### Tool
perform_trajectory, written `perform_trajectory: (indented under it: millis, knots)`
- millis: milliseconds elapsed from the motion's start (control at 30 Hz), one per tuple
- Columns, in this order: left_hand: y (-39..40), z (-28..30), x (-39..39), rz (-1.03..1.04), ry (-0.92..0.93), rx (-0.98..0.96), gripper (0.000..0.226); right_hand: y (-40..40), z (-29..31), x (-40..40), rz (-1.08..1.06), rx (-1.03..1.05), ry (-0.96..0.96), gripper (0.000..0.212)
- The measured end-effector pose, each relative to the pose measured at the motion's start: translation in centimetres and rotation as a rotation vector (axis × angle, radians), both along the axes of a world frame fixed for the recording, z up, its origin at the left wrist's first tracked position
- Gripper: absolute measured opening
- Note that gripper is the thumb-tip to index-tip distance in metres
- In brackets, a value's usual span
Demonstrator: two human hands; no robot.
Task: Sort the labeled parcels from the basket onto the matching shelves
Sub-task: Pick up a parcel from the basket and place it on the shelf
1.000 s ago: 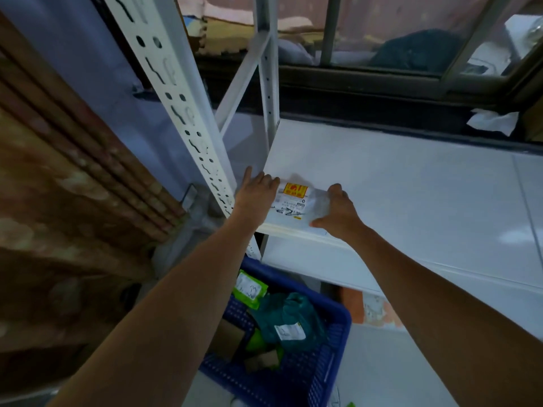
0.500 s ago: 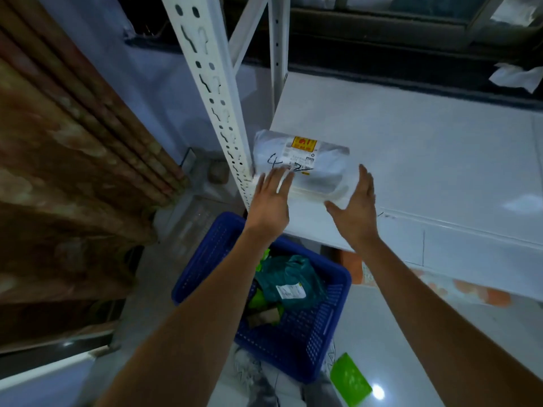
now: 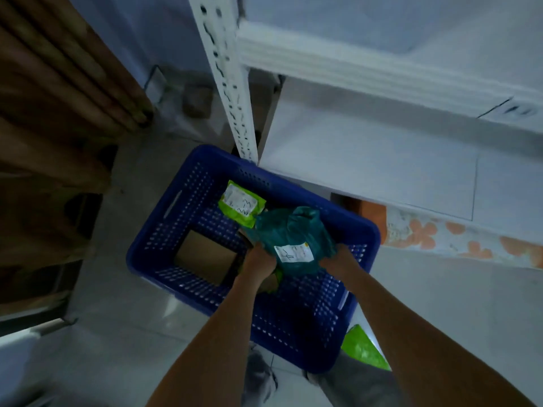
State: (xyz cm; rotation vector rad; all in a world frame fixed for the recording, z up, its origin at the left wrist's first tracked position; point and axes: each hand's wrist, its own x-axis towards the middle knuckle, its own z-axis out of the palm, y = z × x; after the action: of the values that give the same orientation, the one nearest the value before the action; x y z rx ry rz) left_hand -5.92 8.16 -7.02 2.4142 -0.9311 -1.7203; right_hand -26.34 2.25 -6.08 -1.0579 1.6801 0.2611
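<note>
Pale tiled floor [image 3: 123,333] — blue basket [image 3: 188,218] and green packet [image 3: 363,349] on it.

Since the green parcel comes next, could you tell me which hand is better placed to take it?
Probably left. The left hand is on the side of the teal parcel nearer the green parcel; the right hand would have to cross over.

Dim indoor scene with a cool bluish cast. The white shelf board [image 3: 367,148] is the brightest area, softly lit with no hard glare. The brown curtain [image 3: 58,98] at the left falls into deep shadow. Motion blur smears the slotted shelf upright [image 3: 232,92] and the upper shelf edge. Wide-angle distortion bends straight lines toward the edges. The blue basket [image 3: 182,230] is fairly sharp.
</note>
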Motion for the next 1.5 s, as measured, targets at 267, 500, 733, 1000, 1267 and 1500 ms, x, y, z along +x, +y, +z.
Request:
perform_trajectory:
  millis: [267,500,733,1000,1267,1500]
  knots:
    - [-2.5,-17.3,-2.0,0.346,0.194,-0.091,0.042,-4.0,-15.9,1.9,0.198,0.051,0.057,0.137]
    - [-2.5,-17.4,-2.9,0.732,0.329,-0.18,0.05,-3.9,-20.5,3.0,0.216,0.051,-0.005,0.156]
    - [-2.3,-4.6,-1.5,0.743,0.376,-0.142,0.049,-1.9,-6.9,3.0,-0.006,-0.04,-0.219,0.099]
    - [0.9,17.5,0.7,0.82,0.375,-0.138,0.069,-0.3,17.9,-0.1,-0.258,0.004,-0.504,0.09]
    - [1.8,40.4,-1.1,0.603,0.602,-0.262,0.078,1.3,38.6,-0.7,-0.256,0.056,-0.744,0.066]
    - [4.0,49.8,-2.4,0.535,0.491,-0.443,0.08,3.1,49.3,-1.2,-0.131,-0.168,-0.7,0.079]
